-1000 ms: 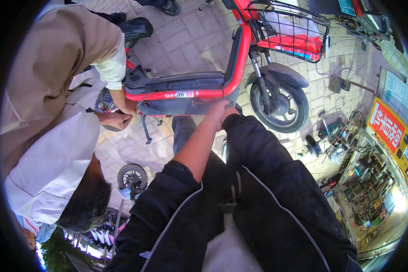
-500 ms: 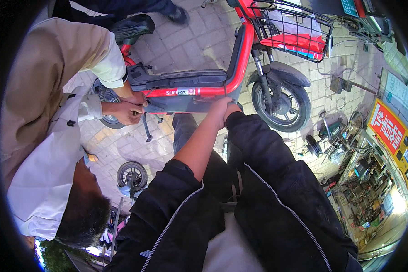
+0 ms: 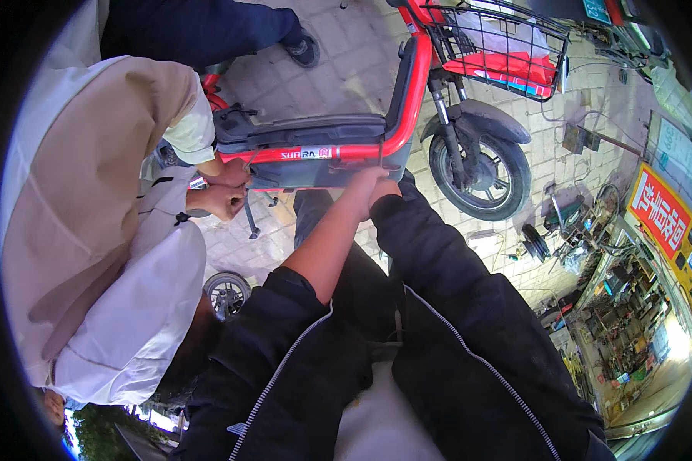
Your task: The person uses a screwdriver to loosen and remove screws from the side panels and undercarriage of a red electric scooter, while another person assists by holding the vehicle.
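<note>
A red electric scooter (image 3: 307, 154) stands sideways across the view in front of me. At the lower edge of its footboard, my left hand (image 3: 366, 184) and my right hand (image 3: 384, 190) are pressed together, fingers closed. A thin dark rod (image 3: 381, 149) rises just above my fingers against the red frame; what my hands grip is mostly hidden. To the left, a co-worker's hands (image 3: 224, 196) work close together at the rear end of the footboard, by the kickstand (image 3: 251, 219).
A wire basket (image 3: 507, 58) with bags sits above the scooter's front wheel (image 3: 480, 177). The co-worker in a beige and white top (image 3: 100, 192) leans in from the left. Another person's dark shoe (image 3: 304, 50) is on the far paving. Tools and parts (image 3: 623, 330) crowd the right side.
The co-worker has leaned further in toward me, now covering part of the small wheel below. The far person's leg has shifted nearer. My hands stay at the same spot on the scooter.
</note>
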